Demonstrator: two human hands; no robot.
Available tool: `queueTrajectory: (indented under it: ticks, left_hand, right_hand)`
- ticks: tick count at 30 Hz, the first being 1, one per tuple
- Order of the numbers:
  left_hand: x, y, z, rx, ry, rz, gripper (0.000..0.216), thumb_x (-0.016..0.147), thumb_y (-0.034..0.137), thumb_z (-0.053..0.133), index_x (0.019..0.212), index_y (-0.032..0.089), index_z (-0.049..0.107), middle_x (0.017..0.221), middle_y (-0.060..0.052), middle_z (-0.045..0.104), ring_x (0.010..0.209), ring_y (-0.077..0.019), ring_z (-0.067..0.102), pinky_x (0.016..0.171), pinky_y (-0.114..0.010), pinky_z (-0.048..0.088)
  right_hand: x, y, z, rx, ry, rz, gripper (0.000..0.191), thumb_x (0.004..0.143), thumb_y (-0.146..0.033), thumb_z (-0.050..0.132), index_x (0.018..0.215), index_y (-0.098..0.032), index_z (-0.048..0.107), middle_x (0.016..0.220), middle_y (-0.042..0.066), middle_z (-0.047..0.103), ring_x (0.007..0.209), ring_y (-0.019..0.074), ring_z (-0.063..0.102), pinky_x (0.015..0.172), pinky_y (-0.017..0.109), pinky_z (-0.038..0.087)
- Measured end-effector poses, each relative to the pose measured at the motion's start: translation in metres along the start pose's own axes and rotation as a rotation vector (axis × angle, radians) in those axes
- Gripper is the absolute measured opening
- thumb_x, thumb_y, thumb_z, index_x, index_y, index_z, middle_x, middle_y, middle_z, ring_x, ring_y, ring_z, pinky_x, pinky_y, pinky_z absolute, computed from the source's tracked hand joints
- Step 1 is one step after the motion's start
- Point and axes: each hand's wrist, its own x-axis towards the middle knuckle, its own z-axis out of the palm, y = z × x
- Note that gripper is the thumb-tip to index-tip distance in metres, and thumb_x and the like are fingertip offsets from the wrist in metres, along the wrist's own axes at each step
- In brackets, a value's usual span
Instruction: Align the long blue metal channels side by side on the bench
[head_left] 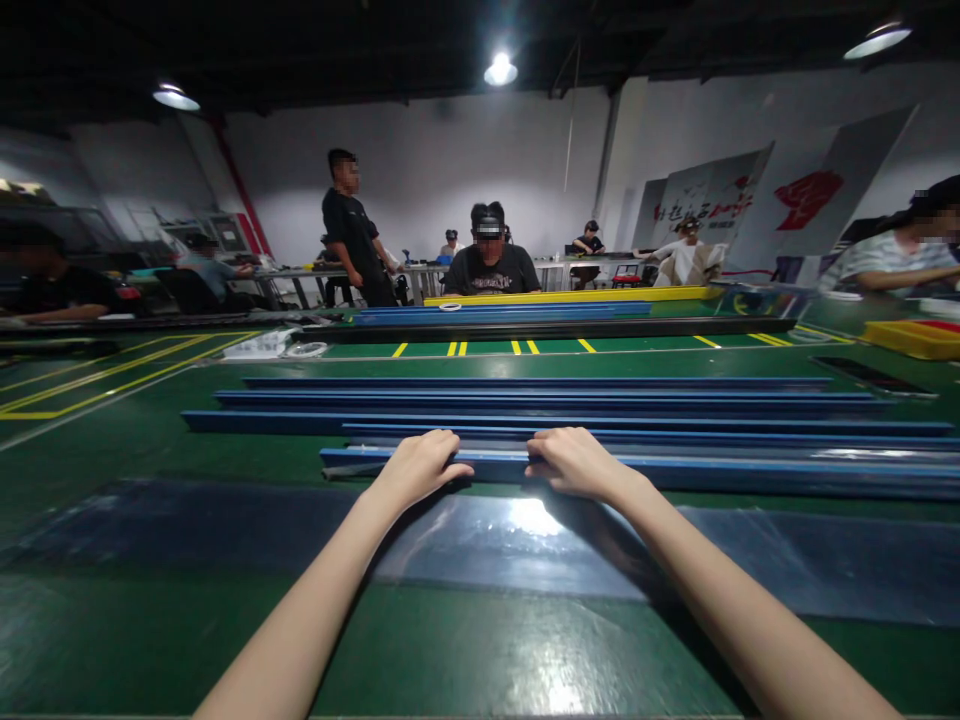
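Note:
My left hand [426, 463] and my right hand [574, 462] are both curled over the near wall of a long blue channel profile [499, 468], a short gap apart. Fingers reach inside the channel, while the thumbs lie along its near side. The profile lies lengthwise across the table, its left end in view and its right end past the frame edge. Along its inside runs a shiny, clear-looking strip. Nearer to me, under my wrists, a wide transparent plastic sheet [465, 550] lies flat and reflects the lamp.
Several more blue profiles [255, 423] lie parallel just beyond. Farther back are a long black rail [540, 328], a yellow bar [630, 294], and a phone [870, 376] on the green table [420, 660]. A yellow tray [911, 340] stands right. A person [495, 270] sits opposite.

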Motion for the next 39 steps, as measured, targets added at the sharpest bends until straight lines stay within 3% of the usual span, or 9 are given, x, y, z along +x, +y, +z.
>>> queueTrajectory:
  ticks: [9,18,31,39]
  left_hand:
    - [0.0,0.003,0.001,-0.018,-0.021,0.068,0.035,0.082,0.05,0.043,0.08,0.017,0.055,0.086,-0.004,0.059,0.082,-0.0172,0.056,0.066,-0.024,0.04]
    - [-0.002,0.003,-0.001,-0.128,-0.044,0.1,0.022,0.08,0.04,0.053,0.084,0.019,0.056,0.092,-0.002,0.059,0.088,-0.0164,0.056,0.07,-0.023,0.041]
    - [-0.002,0.003,-0.004,-0.191,-0.075,0.055,0.025,0.08,0.041,0.052,0.089,0.019,0.059,0.094,-0.002,0.061,0.091,-0.0175,0.056,0.075,-0.024,0.041]
    - [-0.005,-0.008,-0.007,-0.198,-0.068,-0.005,0.029,0.075,0.048,0.054,0.085,0.022,0.059,0.09,0.001,0.061,0.084,-0.0157,0.057,0.067,-0.022,0.039]
  right_hand:
    - [-0.018,0.014,-0.009,-0.056,-0.081,0.089,0.02,0.076,-0.03,0.049,0.074,-0.019,0.065,0.08,0.008,0.068,0.073,0.0203,0.061,0.053,0.025,0.03]
    - [-0.033,0.033,-0.01,-0.028,-0.121,0.132,0.022,0.074,-0.036,0.05,0.065,-0.021,0.063,0.069,0.007,0.066,0.067,0.0205,0.06,0.051,0.025,0.027]
    - [-0.027,0.023,0.007,0.085,-0.061,0.073,0.033,0.08,-0.043,0.041,0.088,-0.017,0.06,0.091,0.008,0.063,0.081,0.0198,0.058,0.064,0.025,0.034]
    - [-0.022,0.011,0.004,0.145,0.023,0.024,0.038,0.083,-0.044,0.038,0.095,-0.016,0.061,0.097,0.009,0.06,0.088,0.0196,0.055,0.071,0.026,0.036]
